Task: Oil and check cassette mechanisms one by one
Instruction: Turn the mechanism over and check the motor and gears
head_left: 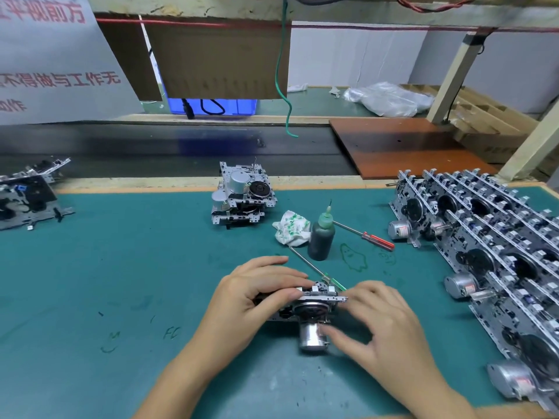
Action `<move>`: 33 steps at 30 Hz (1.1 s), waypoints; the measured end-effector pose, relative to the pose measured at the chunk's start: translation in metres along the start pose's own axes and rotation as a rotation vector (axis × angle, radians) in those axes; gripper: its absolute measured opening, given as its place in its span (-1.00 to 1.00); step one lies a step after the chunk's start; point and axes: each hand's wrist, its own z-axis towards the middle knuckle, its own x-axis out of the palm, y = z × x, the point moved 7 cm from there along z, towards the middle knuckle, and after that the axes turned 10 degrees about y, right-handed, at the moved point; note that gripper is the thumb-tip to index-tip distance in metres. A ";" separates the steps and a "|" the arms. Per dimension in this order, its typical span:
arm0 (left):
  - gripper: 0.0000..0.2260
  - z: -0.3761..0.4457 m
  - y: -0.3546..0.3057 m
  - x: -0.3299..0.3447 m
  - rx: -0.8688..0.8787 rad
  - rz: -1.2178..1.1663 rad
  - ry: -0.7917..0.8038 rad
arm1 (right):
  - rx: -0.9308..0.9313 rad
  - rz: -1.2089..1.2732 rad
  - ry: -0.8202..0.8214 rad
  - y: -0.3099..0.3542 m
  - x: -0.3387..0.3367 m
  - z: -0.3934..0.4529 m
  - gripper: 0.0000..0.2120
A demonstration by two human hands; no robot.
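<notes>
A cassette mechanism [311, 309] with a silver motor at its near side stands on the green mat [121, 267] in front of me. My left hand [257, 294] grips its left end, fingers curled over the top edge. My right hand [381, 325] holds its right end, with the thumb against the motor. A dark green oil bottle [321, 237] with a needle tip stands upright just beyond. A thin green-handled tool [314, 269] lies between the bottle and the mechanism.
Two stacked mechanisms [242, 195] sit at the mat's far edge. Several rows of mechanisms [490, 237] fill the right side. A crumpled cloth [292, 226] and a red-handled screwdriver [369, 235] lie by the bottle. More mechanisms [27, 195] lie far left beside a black conveyor [151, 149].
</notes>
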 end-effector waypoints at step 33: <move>-0.75 0.000 -0.002 0.000 0.014 0.040 -0.017 | 0.094 0.262 0.235 -0.012 -0.001 0.015 -0.67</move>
